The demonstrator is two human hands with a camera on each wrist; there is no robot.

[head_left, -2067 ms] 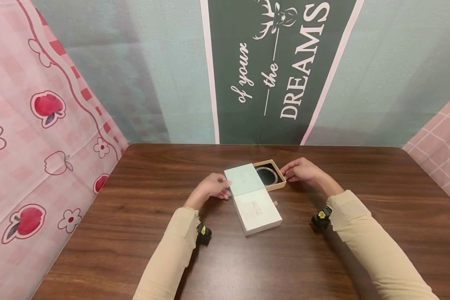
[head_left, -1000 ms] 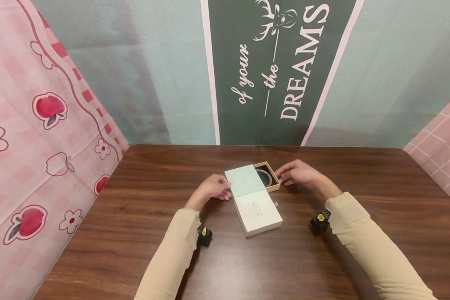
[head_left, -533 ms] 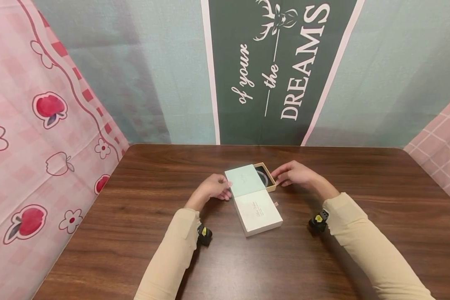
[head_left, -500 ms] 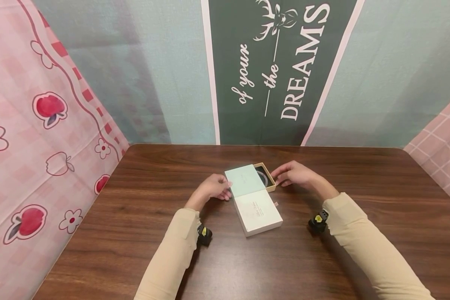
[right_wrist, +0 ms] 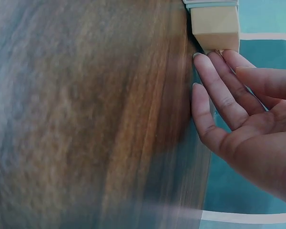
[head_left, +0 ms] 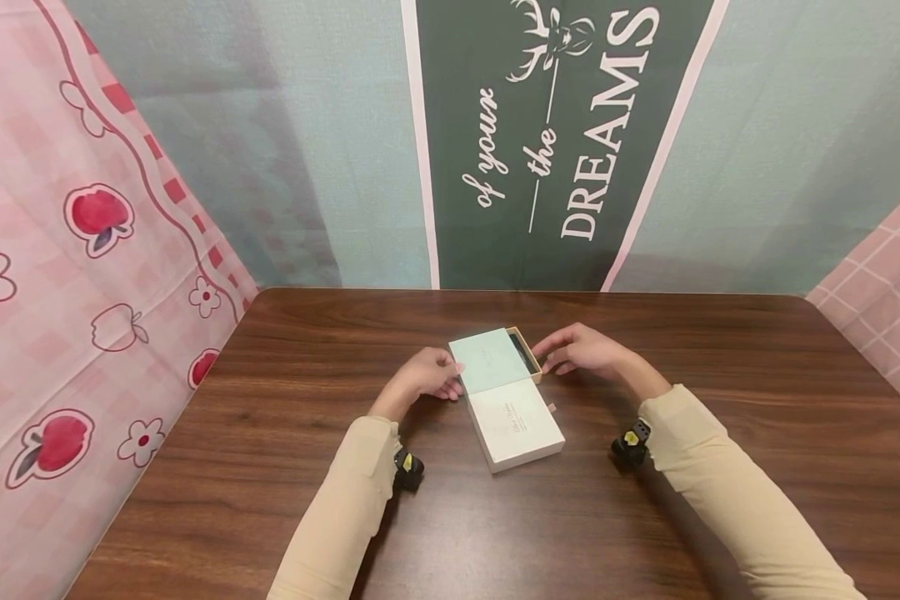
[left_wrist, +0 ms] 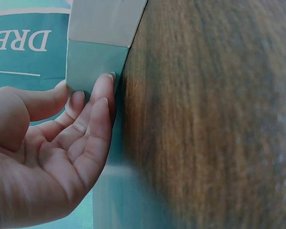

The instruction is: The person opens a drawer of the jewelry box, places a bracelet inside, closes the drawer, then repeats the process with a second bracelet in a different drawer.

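Observation:
A pale green box sleeve (head_left: 489, 358) lies on the wooden table. Its yellow-edged drawer (head_left: 523, 350) sticks out by a narrow strip at the right, showing a dark interior; the bangle seen earlier is hidden under the sleeve. My left hand (head_left: 429, 373) grips the sleeve's left end, thumb at its top edge and fingertips against the end face (left_wrist: 93, 62). With fingers extended, my right hand (head_left: 581, 348) touches the drawer's outer end; in the right wrist view its fingertips meet the tan drawer end (right_wrist: 215, 24).
A white box (head_left: 516, 423) with a small pink ribbon tab (head_left: 551, 407) abuts the sleeve's near side. Behind the table (head_left: 480, 533) hangs a green and blue curtain (head_left: 525, 167); a pink fruit-print cloth (head_left: 97, 275) hangs at the left.
My right hand has moved left, and the drawer has slid deeper into the pale green sleeve, covering the bangle. My left hand and the white box have stayed almost still.

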